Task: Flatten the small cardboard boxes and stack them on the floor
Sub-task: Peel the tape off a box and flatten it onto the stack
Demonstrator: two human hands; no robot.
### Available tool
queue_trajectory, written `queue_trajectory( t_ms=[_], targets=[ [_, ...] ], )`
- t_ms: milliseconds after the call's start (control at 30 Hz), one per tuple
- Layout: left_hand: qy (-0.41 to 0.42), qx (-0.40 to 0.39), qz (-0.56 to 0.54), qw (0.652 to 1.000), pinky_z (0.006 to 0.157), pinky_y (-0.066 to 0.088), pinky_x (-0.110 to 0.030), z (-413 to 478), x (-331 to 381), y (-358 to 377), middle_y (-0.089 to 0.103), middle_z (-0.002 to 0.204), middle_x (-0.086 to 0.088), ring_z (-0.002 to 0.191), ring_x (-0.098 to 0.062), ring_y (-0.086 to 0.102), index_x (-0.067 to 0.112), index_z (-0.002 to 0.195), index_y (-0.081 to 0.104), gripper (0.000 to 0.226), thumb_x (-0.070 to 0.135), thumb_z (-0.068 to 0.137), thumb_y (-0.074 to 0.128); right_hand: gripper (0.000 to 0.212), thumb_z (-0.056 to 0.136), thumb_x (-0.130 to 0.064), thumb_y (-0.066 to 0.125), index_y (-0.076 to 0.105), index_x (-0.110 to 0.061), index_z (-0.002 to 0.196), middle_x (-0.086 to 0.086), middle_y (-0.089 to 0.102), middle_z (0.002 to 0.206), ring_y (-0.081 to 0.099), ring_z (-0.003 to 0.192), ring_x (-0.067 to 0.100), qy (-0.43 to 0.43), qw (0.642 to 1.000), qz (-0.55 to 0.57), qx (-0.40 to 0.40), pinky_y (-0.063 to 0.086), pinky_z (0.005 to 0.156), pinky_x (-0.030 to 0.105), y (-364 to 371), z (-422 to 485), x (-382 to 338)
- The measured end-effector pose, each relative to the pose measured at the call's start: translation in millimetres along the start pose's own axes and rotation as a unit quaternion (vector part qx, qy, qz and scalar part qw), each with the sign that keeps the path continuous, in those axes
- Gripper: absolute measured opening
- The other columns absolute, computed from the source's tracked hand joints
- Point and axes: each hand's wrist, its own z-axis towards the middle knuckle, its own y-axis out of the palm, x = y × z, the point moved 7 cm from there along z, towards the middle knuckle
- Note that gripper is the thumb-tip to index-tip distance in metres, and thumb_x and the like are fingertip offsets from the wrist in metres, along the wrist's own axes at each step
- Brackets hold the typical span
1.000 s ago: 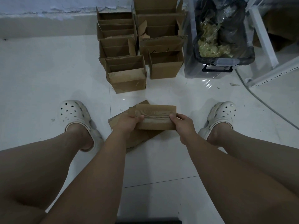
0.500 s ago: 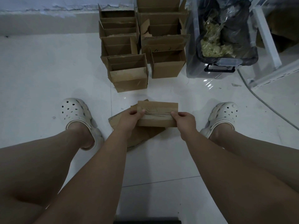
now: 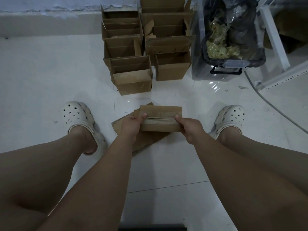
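Storage corner: white tiled floor point(image 3: 50, 77), open cardboard boxes point(image 3: 133, 75), plastic bin point(image 3: 216, 70).

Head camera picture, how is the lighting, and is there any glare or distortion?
Head view: dim, bluish light; small glints on the floor beside the clear bin; wide-angle bowing along the wall base; held box, left hand and right hand in focus.

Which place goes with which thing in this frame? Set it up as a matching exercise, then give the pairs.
Things: 1 taped box; 2 flat cardboard; 3 open boxes; 4 plastic bin
Places: A in rows by the wall; B held in left hand and right hand; C far right, lined with a black bag; D on the floor below the hands
Pairs: 1-B, 2-D, 3-A, 4-C
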Motion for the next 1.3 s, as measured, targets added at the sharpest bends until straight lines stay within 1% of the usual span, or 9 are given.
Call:
queue_trajectory(
  t_ms=[133,267,367,567,700,933,1033,1167,1300],
  targets=[
    [-0.001,-0.007,-0.017,1.000,0.105,0.041,-0.043,0.0,-1.6,1.7,0.055,0.129,-0.013,0.120,-0.027,0.050,0.001,0.127,0.053,0.066,0.044,0.080,0.070,0.019,0.081,-0.020,0.076,0.064,-0.008,0.073,0.025,0.063,0.115,0.062,0.102,0.030,0.001,1.000,-0.011,0.000,0.049,0.098,0.047,0.7,-1.4,-0.2],
    [0.000,-0.019,-0.027,0.999,0.106,0.040,-0.041,1.0,-1.6,3.3,0.057,0.129,-0.011,0.120,-0.026,0.051,0.004,0.127,0.055,0.062,0.044,0.081,0.069,0.019,0.081,-0.020,0.076,0.063,-0.010,0.072,0.016,0.066,0.105,0.060,0.110,0.033,-0.005,1.000,-0.012,0.008,0.048,0.100,0.043,1.4,-2.6,-2.8],
    [0.001,-0.018,-0.022,1.000,0.106,0.040,-0.041,1.2,-2.2,2.9,0.057,0.129,-0.011,0.120,-0.025,0.051,0.005,0.127,0.055,0.062,0.045,0.082,0.068,0.018,0.081,-0.019,0.076,0.064,-0.008,0.074,0.020,0.065,0.110,0.060,0.110,0.033,-0.006,1.000,-0.008,0.013,0.048,0.100,0.042,1.4,-3.6,-4.3],
    [0.002,-0.017,-0.025,1.000,0.106,0.041,-0.042,2.3,-3.1,2.4,0.057,0.128,-0.013,0.120,-0.027,0.051,0.003,0.127,0.055,0.060,0.042,0.083,0.068,0.034,0.081,-0.017,0.076,0.063,0.011,0.096,0.028,0.061,0.120,0.055,0.089,0.025,-0.012,1.000,-0.005,0.011,0.048,0.096,0.040,-0.9,0.5,-4.8],
    [0.000,-0.010,-0.018,1.000,0.105,0.041,-0.042,4.0,-3.6,1.7,0.057,0.128,-0.012,0.120,-0.027,0.051,0.004,0.127,0.055,0.061,0.044,0.082,0.068,0.024,0.080,-0.017,0.077,0.065,0.003,0.083,0.025,0.064,0.115,0.057,0.091,0.024,-0.011,1.000,-0.011,0.020,0.048,0.093,0.037,-1.8,1.3,-5.3],
    [0.006,-0.005,-0.010,1.000,0.104,0.041,-0.043,5.1,-3.6,1.3,0.057,0.127,-0.014,0.118,-0.028,0.052,0.001,0.125,0.054,0.062,0.044,0.082,0.068,0.047,0.079,-0.019,0.078,0.062,0.015,0.107,0.026,0.065,0.110,0.053,0.085,0.024,-0.007,1.000,-0.013,0.026,0.045,0.081,0.031,-4.3,4.8,-3.8],
    [0.007,-0.006,-0.019,1.000,0.106,0.040,-0.043,6.1,-4.9,1.0,0.056,0.128,-0.016,0.120,-0.029,0.051,-0.001,0.125,0.053,0.063,0.043,0.082,0.068,0.026,0.078,-0.015,0.078,0.065,0.003,0.092,0.012,0.065,0.095,0.059,0.080,0.018,0.021,1.000,0.016,0.012,0.048,0.068,0.022,-1.9,4.3,-2.0],
    [0.010,-0.009,-0.005,1.000,0.106,0.039,-0.041,6.4,-4.2,0.4,0.057,0.128,-0.014,0.120,-0.028,0.050,0.001,0.127,0.053,0.062,0.044,0.084,0.066,0.027,0.079,-0.012,0.077,0.064,0.001,0.099,0.006,0.063,0.088,0.059,0.076,0.014,0.037,0.999,0.036,-0.002,0.048,0.061,0.020,0.1,2.1,-1.8],
    [0.017,0.004,0.015,1.000,0.095,0.043,-0.036,5.1,-2.0,0.2,0.058,0.122,-0.014,0.114,-0.029,0.053,-0.001,0.122,0.053,0.057,0.042,0.086,0.064,0.013,0.082,-0.009,0.074,0.061,-0.007,0.078,0.002,0.061,0.079,0.057,0.069,0.010,0.039,0.997,0.059,-0.008,0.047,0.052,0.016,3.6,0.0,-2.8]
  ],
)
